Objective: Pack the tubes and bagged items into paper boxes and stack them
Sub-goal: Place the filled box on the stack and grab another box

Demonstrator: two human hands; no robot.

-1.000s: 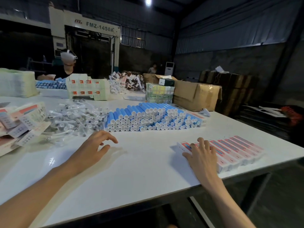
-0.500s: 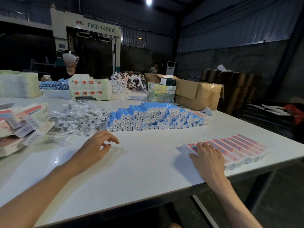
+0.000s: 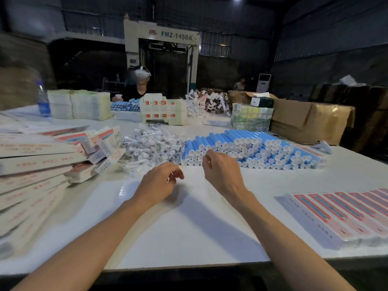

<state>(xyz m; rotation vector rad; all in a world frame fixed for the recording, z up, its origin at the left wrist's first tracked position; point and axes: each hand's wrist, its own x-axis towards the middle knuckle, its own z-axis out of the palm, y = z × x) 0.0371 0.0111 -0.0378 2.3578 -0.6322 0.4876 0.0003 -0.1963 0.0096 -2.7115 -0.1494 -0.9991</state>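
Lifted the right hand (image 3: 222,171) off the row of pink paper boxes (image 3: 344,215) and carried it across to the near left corner of the tube pile (image 3: 252,148). Drew the left hand (image 3: 159,183) up out of its flat, spread pose as well, to a spot just short of that same corner.

From the head view:

Held the right hand knuckles-up with the fingers curled under, right at the white caps along the pile's front edge. Could not tell whether a tube was actually gripped, the back of the hand hiding the fingertips.

Held the left hand just left of the right one and apart from it, near the pile but not touching it. Curled its fingers loosely with the thumb close to them, with nothing seen between them.

Found the blue tubes stacked lying down, caps toward the camera, on the white table (image 3: 189,232).

Saw these around the pile:
- the bagged items (image 3: 151,143) heaped directly left of it, touching its left end
- the heap of paper boxes (image 3: 42,160) farther left, beyond the bags
- the pink row well to its near right, laid flat side by side
- a cardboard carton (image 3: 310,120) behind its right end
- another person (image 3: 138,87) far behind its left end, across the table
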